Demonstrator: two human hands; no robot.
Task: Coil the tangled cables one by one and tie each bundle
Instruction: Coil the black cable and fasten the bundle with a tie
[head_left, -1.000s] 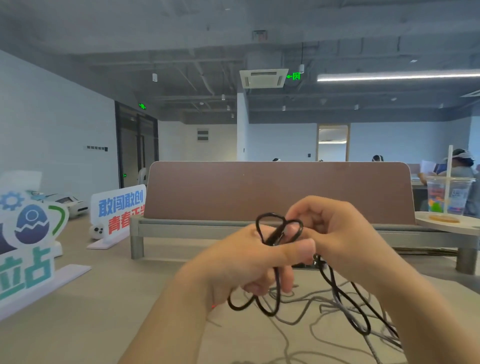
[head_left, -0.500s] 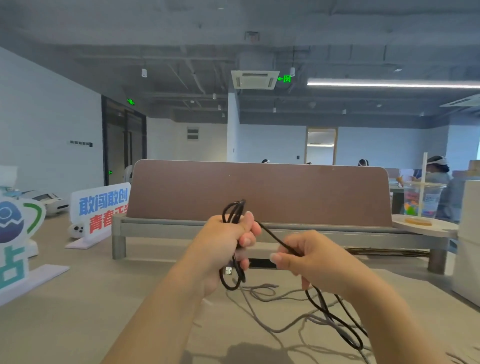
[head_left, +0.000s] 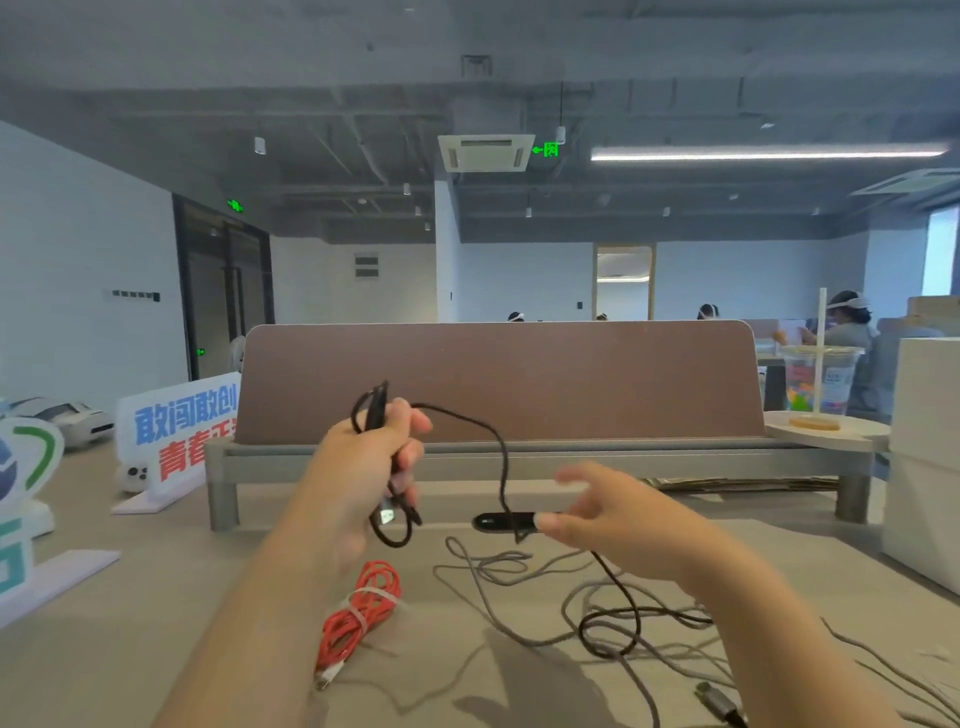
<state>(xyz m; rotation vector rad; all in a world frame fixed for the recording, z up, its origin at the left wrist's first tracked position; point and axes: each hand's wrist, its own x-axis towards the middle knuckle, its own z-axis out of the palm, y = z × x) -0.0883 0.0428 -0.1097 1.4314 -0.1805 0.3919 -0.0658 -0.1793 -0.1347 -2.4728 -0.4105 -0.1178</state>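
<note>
Your left hand (head_left: 374, 457) keeps a tight grip on the loops of the black cable (head_left: 503, 467), up above the counter (head_left: 156, 597). Your right hand (head_left: 608, 514) just let go: its grip is wide open, fingers spread, beside the hanging part. Next, grab lower for another loop.

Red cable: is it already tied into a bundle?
Yes, the red cable lies coiled with a white tie around its middle.

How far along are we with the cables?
Done: the red cable lies coiled and tied on the table. In hand: the left hand grips a few loops of the black cable; its tail runs past the right hand, grip blurred. Left: finishing and tying black, then the loose grey cables.
</note>
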